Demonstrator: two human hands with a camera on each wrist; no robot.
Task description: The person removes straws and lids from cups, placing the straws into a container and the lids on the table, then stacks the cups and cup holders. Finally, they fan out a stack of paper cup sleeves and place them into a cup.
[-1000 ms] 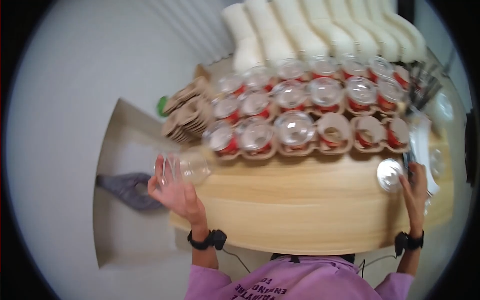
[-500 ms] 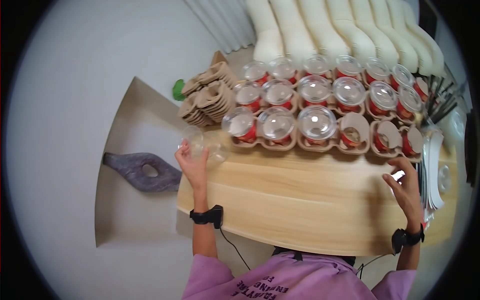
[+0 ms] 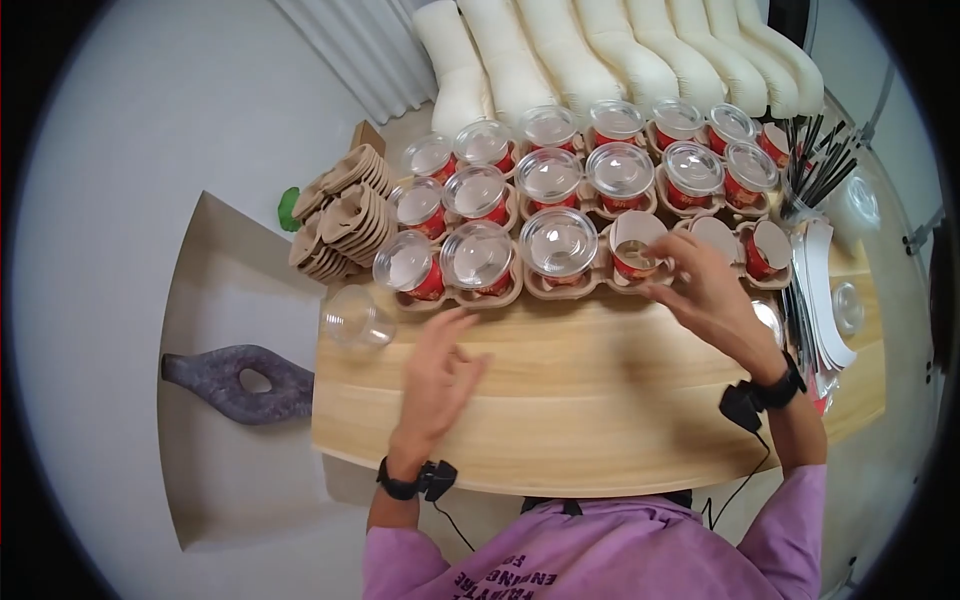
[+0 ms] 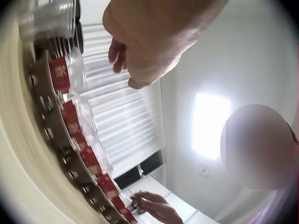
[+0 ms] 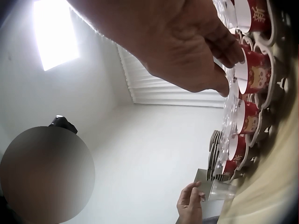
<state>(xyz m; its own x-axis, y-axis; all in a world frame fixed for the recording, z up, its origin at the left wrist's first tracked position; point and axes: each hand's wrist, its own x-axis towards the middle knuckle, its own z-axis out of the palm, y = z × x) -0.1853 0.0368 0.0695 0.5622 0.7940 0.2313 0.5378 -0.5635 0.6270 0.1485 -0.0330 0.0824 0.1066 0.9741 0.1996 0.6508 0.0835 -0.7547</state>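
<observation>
Red paper cups (image 3: pixel 425 288) stand in brown pulp carriers (image 3: pixel 500 300) in rows, most under clear domed lids (image 3: pixel 558 243). My right hand (image 3: pixel 712 305) hovers by an unlidded red cup (image 3: pixel 632 268) in the front row, thumb and fingers apart; contact with it cannot be told. In the right wrist view those fingers are beside the rim of a red cup (image 5: pixel 257 72). Over the table's left part my left hand (image 3: pixel 435 380) holds nothing, fingers loosely bent. To its left, clear plastic cups (image 3: pixel 358 318) lie near the table edge.
Stacked pulp carriers (image 3: pixel 350 225) are at the back left. On the right are black straws (image 3: pixel 825 160), white strips (image 3: pixel 825 300) and clear lids (image 3: pixel 848 308). Cream padded shapes (image 3: pixel 600 60) stand behind the cups. A grey sculpture (image 3: pixel 235 385) is beyond the table's left edge.
My left hand has let go of a clear plastic piece and moved right, away from the clear cups. My right hand has moved left and forward from the table's right side to the front-row cups.
</observation>
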